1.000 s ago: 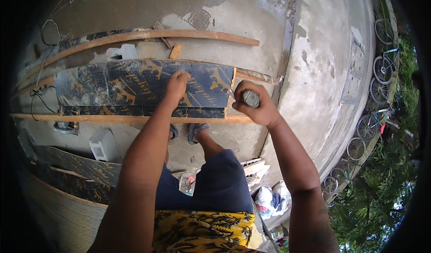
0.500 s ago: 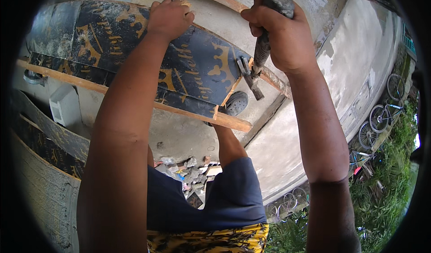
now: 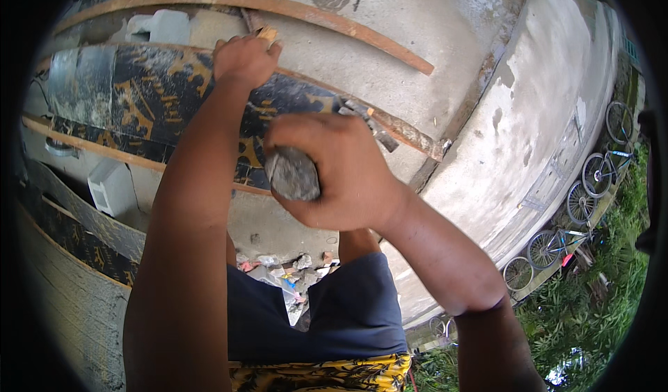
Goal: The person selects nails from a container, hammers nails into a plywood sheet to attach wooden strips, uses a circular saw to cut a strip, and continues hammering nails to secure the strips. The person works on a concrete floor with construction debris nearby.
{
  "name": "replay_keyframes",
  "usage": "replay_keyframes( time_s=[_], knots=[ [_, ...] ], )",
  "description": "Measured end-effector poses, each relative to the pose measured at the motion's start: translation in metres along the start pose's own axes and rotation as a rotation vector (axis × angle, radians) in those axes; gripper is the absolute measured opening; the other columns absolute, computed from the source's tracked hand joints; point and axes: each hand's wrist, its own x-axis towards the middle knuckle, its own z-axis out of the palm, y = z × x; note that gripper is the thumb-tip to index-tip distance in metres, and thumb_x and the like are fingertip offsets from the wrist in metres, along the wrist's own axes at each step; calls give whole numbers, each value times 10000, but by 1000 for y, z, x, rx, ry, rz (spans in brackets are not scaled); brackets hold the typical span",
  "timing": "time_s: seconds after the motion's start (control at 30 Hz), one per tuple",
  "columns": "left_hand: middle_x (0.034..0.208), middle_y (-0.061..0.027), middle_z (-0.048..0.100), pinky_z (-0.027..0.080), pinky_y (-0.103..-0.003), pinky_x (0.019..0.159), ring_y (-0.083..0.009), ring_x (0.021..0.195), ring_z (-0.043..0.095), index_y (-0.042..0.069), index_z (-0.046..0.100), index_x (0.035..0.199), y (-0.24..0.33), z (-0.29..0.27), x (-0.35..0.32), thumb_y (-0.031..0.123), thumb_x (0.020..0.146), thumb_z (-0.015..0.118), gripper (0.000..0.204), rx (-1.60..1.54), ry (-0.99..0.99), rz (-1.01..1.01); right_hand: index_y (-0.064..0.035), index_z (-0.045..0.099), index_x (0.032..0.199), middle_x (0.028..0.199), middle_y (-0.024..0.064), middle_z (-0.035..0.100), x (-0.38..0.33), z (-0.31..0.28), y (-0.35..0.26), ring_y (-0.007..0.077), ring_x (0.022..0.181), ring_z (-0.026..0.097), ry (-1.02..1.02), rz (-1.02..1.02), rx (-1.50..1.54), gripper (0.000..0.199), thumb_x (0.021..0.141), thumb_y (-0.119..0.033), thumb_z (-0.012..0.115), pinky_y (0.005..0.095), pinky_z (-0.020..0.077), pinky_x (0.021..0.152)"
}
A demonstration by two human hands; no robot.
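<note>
A black-faced plywood panel (image 3: 156, 89) with gold crown prints and wooden battens along its edges lies in front of me. The fingers of my left hand (image 3: 245, 61) curl over its far edge, beside a broken wooden end (image 3: 266, 33); their tips are hidden. My right hand (image 3: 341, 173) is wrapped round a claw hammer's grip, its worn grey butt (image 3: 293, 173) pointing up at me. Beyond the knuckles, the metal hammer head (image 3: 372, 124) shows at the panel's right end, near a rough timber piece (image 3: 410, 136). Whether the head touches the panel I cannot tell.
A long wooden batten (image 3: 313, 18) lies beyond the panel. Hollow concrete blocks (image 3: 169, 28) stand behind and left of it. Rubble and litter (image 3: 296, 277) lie by my legs. A low plastered wall (image 3: 536, 121) runs along the right, with bicycles (image 3: 546, 249) past it.
My right hand has swung left and down in view with the hammer, turning its butt toward me. My left hand stays at the panel's far edge; the view has shifted, showing more ground beyond.
</note>
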Motion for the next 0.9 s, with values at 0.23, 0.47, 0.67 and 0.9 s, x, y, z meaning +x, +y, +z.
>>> replay_keyframes(
  time_s=[0.23, 0.47, 0.67, 0.9],
  knots=[
    [1175, -102, 753, 401, -458, 1090, -279, 1173, 655, 131, 782, 1158, -4, 11, -1, 503, 1054, 450, 509, 2, 168, -7, -125, 717, 1017, 888, 102, 701, -29, -9, -2, 326, 851, 724, 42, -47, 78, 435, 589, -164, 785, 436, 578, 732],
    [1198, -126, 749, 414, -460, 1106, -306, 1194, 648, 116, 778, 1183, -1, 16, 1, 512, 1047, 474, 518, 28, 129, -33, -132, 700, 990, 863, 77, 685, -47, -9, 9, 313, 791, 697, 77, -92, 96, 431, 598, -252, 832, 427, 550, 700],
    [1242, -158, 738, 412, -456, 1125, -311, 1200, 653, 143, 772, 1250, 13, 6, 13, 532, 1054, 464, 534, 65, 15, -104, -115, 645, 906, 843, 56, 613, -133, -55, 14, 269, 802, 641, 67, -307, 260, 356, 627, -292, 776, 409, 491, 683],
    [1069, -157, 765, 441, -477, 1064, -332, 1095, 694, 134, 767, 1178, -7, 18, 8, 534, 1073, 461, 515, 243, 286, 113, -96, 637, 840, 845, 62, 614, -228, -89, -39, 242, 749, 630, 244, -334, 405, 131, 811, -222, 660, 393, 521, 682]
  ],
)
